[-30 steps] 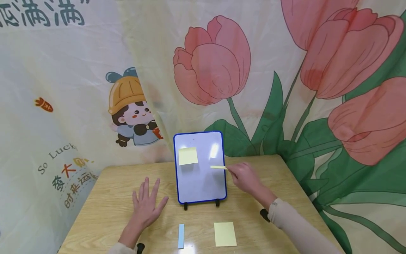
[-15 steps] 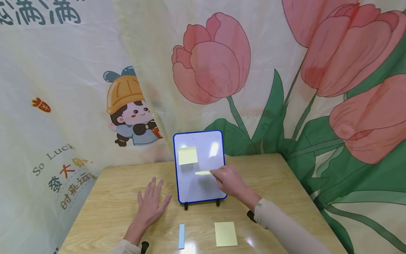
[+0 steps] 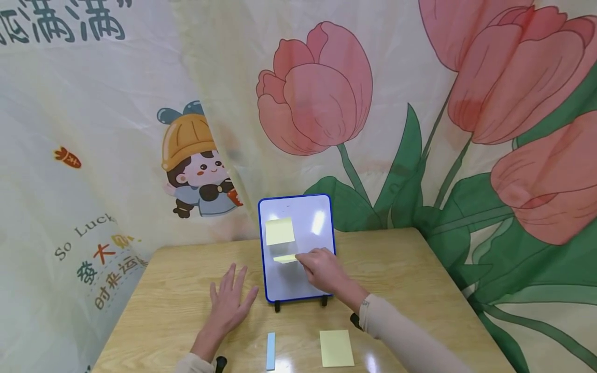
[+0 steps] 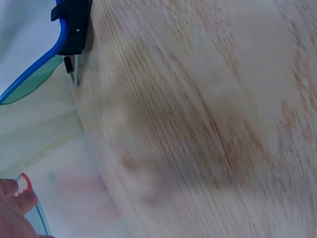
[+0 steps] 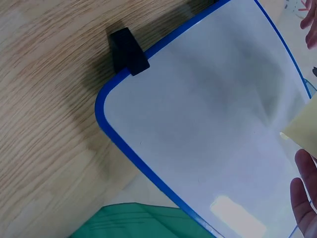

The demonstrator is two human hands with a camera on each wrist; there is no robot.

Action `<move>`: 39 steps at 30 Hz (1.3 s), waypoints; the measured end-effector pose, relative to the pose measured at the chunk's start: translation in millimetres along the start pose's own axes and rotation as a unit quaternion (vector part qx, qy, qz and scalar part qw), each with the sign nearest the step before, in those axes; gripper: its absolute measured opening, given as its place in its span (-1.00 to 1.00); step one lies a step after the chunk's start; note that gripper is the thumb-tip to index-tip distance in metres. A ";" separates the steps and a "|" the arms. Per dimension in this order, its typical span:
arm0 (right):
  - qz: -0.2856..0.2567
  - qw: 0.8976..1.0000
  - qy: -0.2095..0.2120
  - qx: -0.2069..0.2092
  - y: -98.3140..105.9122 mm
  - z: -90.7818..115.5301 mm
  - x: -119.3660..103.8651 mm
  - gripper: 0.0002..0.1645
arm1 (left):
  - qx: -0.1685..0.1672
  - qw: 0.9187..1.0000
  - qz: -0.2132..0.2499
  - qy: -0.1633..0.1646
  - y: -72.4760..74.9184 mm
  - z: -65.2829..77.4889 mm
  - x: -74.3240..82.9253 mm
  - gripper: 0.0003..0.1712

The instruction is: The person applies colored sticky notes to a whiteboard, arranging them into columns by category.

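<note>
While the blue strip (image 3: pixel 270 351) and a yellow square note (image 3: pixel 337 348) lie flat and apart at the near side of the wooden table (image 3: pixel 179 290), both hands are farther in, at or beside the board. Can't tell if that square is one sheet or a pad. Left hand (image 3: pixel 227 304): idle, back up, fingers straight and spread apart, nothing in it, on or just over the wood left of the board; contact unclear. Right hand (image 3: pixel 326 270): fingers together, pinching the held note (image 3: pixel 285 259) by its right end, in front of the board's middle. That note shows nearly edge-on in the head view, below the stuck note; whether it touches the board can't be told. Blue-framed whiteboard (image 3: pixel 290 287) leans back on small black feet (image 3: pixel 277 306), glare at upper right. Stuck note (image 3: pixel 280 231) sits on its upper left part, no hand on it. Progress, my judgement: one note up and done, second one partway, at the board but not yet laid flat; pressing it down and letting go look left. Near square and strip are off the board; unclear if they count. Behind everything, tulip-print backdrop (image 3: pixel 314 93), the table's far edge close to it.
</note>
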State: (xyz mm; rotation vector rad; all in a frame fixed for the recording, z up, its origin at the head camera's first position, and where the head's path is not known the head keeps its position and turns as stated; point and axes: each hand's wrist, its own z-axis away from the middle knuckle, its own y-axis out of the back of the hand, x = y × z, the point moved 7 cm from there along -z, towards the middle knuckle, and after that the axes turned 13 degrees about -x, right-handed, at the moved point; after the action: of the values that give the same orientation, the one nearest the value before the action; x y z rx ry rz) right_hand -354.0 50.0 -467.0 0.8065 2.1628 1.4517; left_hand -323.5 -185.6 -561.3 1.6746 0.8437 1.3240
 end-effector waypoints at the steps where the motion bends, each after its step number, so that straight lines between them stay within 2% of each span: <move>1: -0.001 1.000 -0.002 0.001 -0.8 -1.0 -0.8 -0.76 | -0.001 1.000 -0.001 0.000 -0.5 -0.4 0.6 -0.21; 7: 0.003 1.000 -0.019 0.013 -7.5 -3.9 -3.7 -0.76 | -0.005 1.000 0.001 0.005 -1.4 -4.1 2.2 -0.22; 22: 0.032 0.998 -0.016 0.052 -25.5 -5.8 -14.2 -0.80 | -0.020 0.999 0.027 0.020 -8.5 -10.9 -2.4 -0.26; 30: 0.023 0.998 -0.029 0.043 -32.9 -4.8 -19.3 -0.81 | -0.026 0.999 0.037 0.028 -10.4 -16.3 -3.4 -0.26; 34: 0.020 0.998 -0.022 0.050 -37.5 -4.0 -21.9 -0.82 | -0.018 0.998 0.051 0.028 -9.0 -20.8 -2.7 -0.27; 39: 0.023 0.999 -0.021 0.042 -42.2 -2.1 -22.9 -0.81 | 0.020 0.998 0.057 0.018 -0.7 -29.7 4.0 -0.34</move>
State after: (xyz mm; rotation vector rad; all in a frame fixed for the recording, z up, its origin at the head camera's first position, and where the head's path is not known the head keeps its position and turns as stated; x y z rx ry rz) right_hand -348.1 21.1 -505.0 0.9141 2.2000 1.3608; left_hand -351.7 -176.0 -557.0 1.7579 0.8104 1.4272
